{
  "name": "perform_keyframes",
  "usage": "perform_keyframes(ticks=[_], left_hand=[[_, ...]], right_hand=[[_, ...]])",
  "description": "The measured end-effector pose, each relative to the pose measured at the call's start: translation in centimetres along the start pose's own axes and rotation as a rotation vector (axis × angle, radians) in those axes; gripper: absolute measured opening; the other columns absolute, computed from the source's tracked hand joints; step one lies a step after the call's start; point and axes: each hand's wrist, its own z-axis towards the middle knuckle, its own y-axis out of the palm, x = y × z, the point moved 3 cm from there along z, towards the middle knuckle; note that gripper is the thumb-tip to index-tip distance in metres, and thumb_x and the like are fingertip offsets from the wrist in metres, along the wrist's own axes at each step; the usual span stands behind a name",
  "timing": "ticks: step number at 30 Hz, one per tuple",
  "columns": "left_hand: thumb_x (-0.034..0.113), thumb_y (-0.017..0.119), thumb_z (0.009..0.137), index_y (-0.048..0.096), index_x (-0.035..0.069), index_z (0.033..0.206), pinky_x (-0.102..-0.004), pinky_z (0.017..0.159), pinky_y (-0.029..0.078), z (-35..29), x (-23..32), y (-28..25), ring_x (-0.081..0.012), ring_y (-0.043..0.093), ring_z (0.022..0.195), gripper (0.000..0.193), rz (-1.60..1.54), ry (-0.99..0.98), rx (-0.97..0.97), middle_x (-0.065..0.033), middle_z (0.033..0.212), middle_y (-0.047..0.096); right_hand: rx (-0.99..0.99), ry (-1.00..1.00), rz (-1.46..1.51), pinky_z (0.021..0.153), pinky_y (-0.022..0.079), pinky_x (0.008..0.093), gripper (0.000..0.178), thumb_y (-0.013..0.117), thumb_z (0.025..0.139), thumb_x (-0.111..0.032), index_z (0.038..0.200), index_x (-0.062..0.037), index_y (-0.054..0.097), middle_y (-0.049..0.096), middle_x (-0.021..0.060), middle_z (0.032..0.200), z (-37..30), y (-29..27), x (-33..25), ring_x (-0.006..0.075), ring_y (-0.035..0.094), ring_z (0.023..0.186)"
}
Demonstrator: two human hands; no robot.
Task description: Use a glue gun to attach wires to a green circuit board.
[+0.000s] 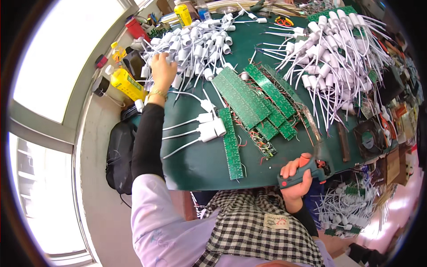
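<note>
The fingers of the left hand (pixel 163 72) are partly curled at the near edge of a tangled heap of white cylindrical sockets with pale wire leads (pixel 195 43); whether they grip one, I cannot tell. Those of the right hand (pixel 295 189) wrap closely around the handle of a dark green, orange-trimmed, pistol-shaped tool (pixel 318 171), held low near the body. The step in hand appears to be picking a socket from the heap; the next move seems to call for freeing one piece without dragging its neighbours. Bright window panes (pixel 62 44) fill the room's left side. The dark green worktop (pixel 195 169) carries a second heap of white sockets (pixel 331 49) at its far right, overlapping green circuit-board panels (pixel 238 98) towards the middle, and a separate narrow green board strip (pixel 230 147) nearer the body. A yellow plastic bottle (pixel 126 82) tilts beyond the worktop's left side. Smallest, several loose white sockets (pixel 208 131) lie just left of the strip, leads pointing left.
</note>
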Motion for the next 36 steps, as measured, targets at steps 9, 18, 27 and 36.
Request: perform_keyframes(ticks=[9,18,27,36], left_hand=[[0.014,0.060,0.071,0.057,0.006,0.085,-0.0437,0.073,0.047,1.3,1.2,-0.8,-0.0342,0.058,0.083,0.017,0.027,-0.147,-0.183,-0.0130,0.088,0.057],[0.000,0.066,0.078,0.049,0.000,0.112,-0.0243,0.071,0.049,1.2,0.6,-16.6,-0.0166,0.059,0.084,0.038,-1.013,-0.334,0.701,-0.0115,0.092,0.059],[-0.003,0.060,0.078,0.049,0.002,0.095,-0.0284,0.061,0.047,-5.5,16.7,-18.8,-0.0157,0.054,0.068,0.021,-0.608,0.155,-0.497,-0.0116,0.088,0.057],[-0.006,0.063,0.067,0.049,0.000,0.091,-0.0363,0.061,0.048,-15.8,16.9,-11.1,-0.0280,0.056,0.073,0.028,-0.841,0.392,-0.739,-0.0141,0.093,0.052]], right_hand=[[-0.041,-0.082,0.009,0.057,0.039,0.0280,0.045,0.043,0.091,-0.038,0.122,-0.0056,0.036,0.043,0.0036,0.071,0.5,-0.2,-0.1,0.0141,0.044,0.058],[0.002,0.029,0.010,0.057,0.038,0.0265,0.042,0.039,0.093,-0.035,0.122,-0.0051,0.037,0.041,0.0027,0.070,0.4,0.2,-0.3,0.0121,0.041,0.058],[0.027,0.022,-0.047,0.057,0.040,0.0282,0.045,0.043,0.091,-0.037,0.123,-0.0059,0.034,0.043,0.0040,0.071,0.2,-0.4,0.0,0.0145,0.044,0.059],[-0.010,0.070,-0.068,0.059,0.043,0.0297,0.051,0.047,0.090,-0.037,0.125,-0.0021,0.034,0.047,0.0054,0.072,0.8,-0.5,0.2,0.0157,0.049,0.061]])
